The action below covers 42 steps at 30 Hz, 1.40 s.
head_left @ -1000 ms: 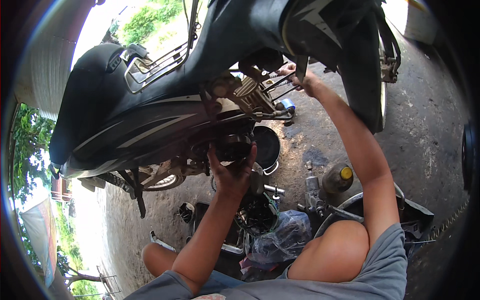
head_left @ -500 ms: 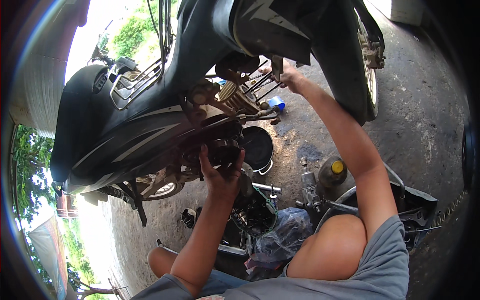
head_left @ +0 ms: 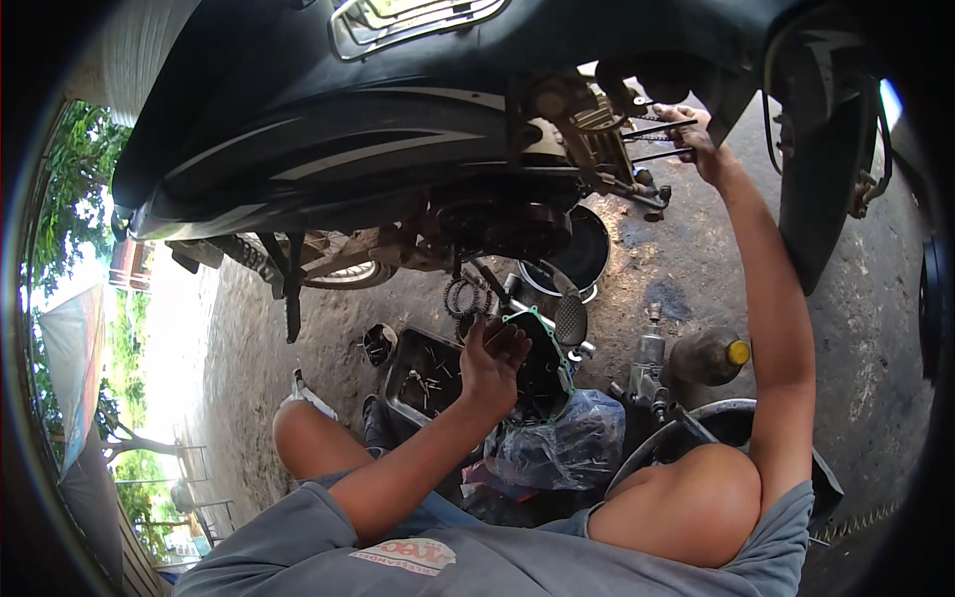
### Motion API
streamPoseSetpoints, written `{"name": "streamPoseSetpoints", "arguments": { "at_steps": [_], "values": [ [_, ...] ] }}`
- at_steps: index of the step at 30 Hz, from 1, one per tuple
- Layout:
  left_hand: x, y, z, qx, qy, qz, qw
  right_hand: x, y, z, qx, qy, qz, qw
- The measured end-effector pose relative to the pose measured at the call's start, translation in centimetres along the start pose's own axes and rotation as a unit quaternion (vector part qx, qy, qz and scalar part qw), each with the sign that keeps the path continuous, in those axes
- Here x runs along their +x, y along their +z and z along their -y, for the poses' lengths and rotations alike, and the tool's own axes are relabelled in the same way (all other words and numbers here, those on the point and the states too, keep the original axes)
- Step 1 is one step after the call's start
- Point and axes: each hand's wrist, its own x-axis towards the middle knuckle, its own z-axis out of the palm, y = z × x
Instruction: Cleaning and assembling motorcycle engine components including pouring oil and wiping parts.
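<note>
The motorcycle [head_left: 398,109] stretched across the top of the frame, its upper part cut off by the edge and its underside sunk in shadow, so the dark round casing [head_left: 507,229] at upper centre was hard to make out. The finned cylinder [head_left: 597,139] sat right of that, with long rods [head_left: 665,153] sticking out toward the upper right. Those rods crossed in front of my right hand [head_left: 701,149], hiding part of my fingers. A chain [head_left: 649,117] ran to my fingertips there; I could not tell whether they were closed on it or only against it.

My right arm reached up the right side of the frame, slightly bent at the elbow, the hand turned inward with its fingers pointing left. My left hand [head_left: 487,380] was lower, near the centre, the forearm slanting up from the lower left. It was open, thumb up, fingers loosely bent and spread from it, just below some metal rings [head_left: 464,297]. It blocked the left part of a green-edged cover [head_left: 547,373]. Left of it lay a tray [head_left: 406,393] of small metal parts, too small to identify.
</note>
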Motion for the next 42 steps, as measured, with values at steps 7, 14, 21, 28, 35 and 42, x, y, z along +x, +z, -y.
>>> {"name": "streamPoseSetpoints", "arguments": {
  "at_steps": [7,14,21,28,35,42],
  "values": [
    [4.7,-2.7,0.4,0.148,0.192,0.031,0.970,-2.3,1.5,2.1,-0.021,-0.006,-0.020,1.000],
    [7.1,-4.6,0.5,0.271,0.288,0.092,0.914,-2.9,1.4,2.7,-0.029,0.037,-0.056,0.997],
    [7.6,-4.9,-1.7,0.371,0.465,0.110,0.796,-3.9,0.0,2.6,-0.028,-0.012,-0.132,0.991],
    [6.4,-3.8,-6.5,0.386,0.573,0.173,0.702,-9.4,1.4,2.0,-0.103,-0.065,-0.173,0.977],
    [7.7,-3.9,-10.2,0.338,0.620,0.332,0.626,-16.6,4.1,2.0,-0.236,-0.064,-0.252,0.936],
    [8.6,-6.2,-11.3,0.303,0.595,0.431,0.606,-28.3,9.5,5.7,-0.353,-0.170,-0.316,0.864]
  ]
}}
